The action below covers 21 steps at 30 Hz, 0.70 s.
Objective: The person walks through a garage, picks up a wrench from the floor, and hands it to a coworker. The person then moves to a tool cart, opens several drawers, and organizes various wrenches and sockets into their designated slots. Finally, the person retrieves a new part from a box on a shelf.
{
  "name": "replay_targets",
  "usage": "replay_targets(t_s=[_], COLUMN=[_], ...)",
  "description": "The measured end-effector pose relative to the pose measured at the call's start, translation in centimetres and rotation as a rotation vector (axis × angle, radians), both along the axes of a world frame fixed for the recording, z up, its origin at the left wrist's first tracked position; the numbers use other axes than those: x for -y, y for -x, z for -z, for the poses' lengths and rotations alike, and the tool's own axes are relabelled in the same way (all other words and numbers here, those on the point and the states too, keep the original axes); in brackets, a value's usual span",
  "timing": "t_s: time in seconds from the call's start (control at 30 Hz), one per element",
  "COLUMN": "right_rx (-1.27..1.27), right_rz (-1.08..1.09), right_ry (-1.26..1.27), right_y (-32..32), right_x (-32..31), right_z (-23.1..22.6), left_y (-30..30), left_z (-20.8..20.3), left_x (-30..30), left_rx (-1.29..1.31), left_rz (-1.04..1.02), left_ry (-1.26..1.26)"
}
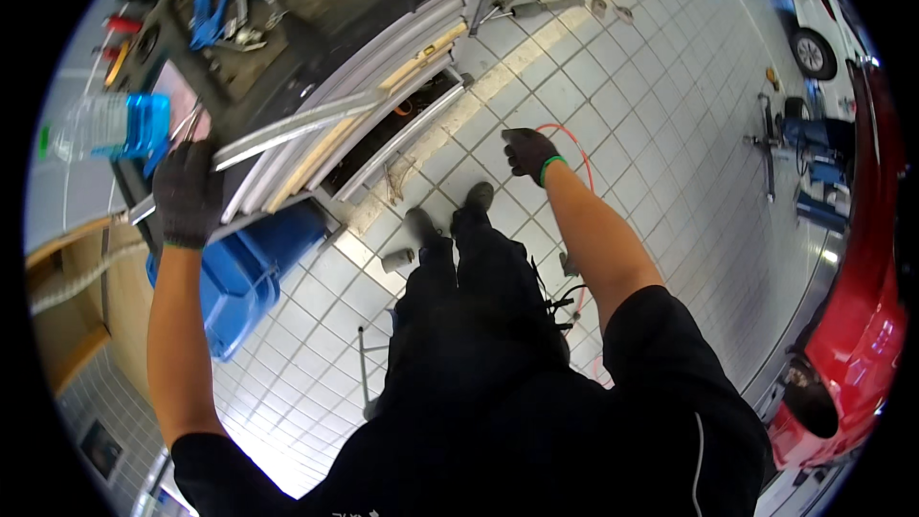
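Note:
My left hand (187, 193), in a dark work glove, is closed around a long silver metal bar (297, 124) at the workbench's left end. The bar slants up to the right, across the fronts of the drawers (373, 101). Its far end lies over a partly opened drawer (392, 122) with a dark inside. Out over the tiled floor, my right hand (531, 155) wears a dark glove with a green cuff. Its fingers are curled in, with nothing seen in them. Beside my left hand stands a clear plastic jug with blue liquid (145, 124).
Loose tools, among them a blue-handled one (209, 19), lie on the workbench top (287, 48). Below sits a blue bin (244, 278). A red hose (581, 148) runs over the floor behind my right hand. A dark cylinder (397, 259) lies near my feet. A red car (847, 364) stands at right.

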State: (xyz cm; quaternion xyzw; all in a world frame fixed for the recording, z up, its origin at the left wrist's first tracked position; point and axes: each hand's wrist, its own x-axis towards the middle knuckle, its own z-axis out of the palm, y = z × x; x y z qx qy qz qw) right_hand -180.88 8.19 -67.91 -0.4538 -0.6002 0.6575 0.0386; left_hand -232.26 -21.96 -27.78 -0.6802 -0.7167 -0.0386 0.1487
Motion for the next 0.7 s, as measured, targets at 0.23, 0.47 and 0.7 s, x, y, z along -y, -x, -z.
replay_targets(t_s=[0.23, 0.47, 0.7], right_rx=[0.084, 0.080, -0.174], right_rz=[0.228, 0.368, -0.129], right_ry=[0.371, 0.493, 0.211], right_y=[7.7, 11.9, 11.8], right_x=[1.7, -3.1, -3.8], right_z=[-0.9, -0.3, 21.9], left_y=[1.8, 1.9, 3.5], left_z=[1.8, 2.7, 2.0], left_x=[0.3, -1.0, 1.7], left_rx=[-0.046, -0.005, -0.036], left_rz=[0.125, 0.157, 0.195], left_ry=[0.047, 0.053, 0.121])
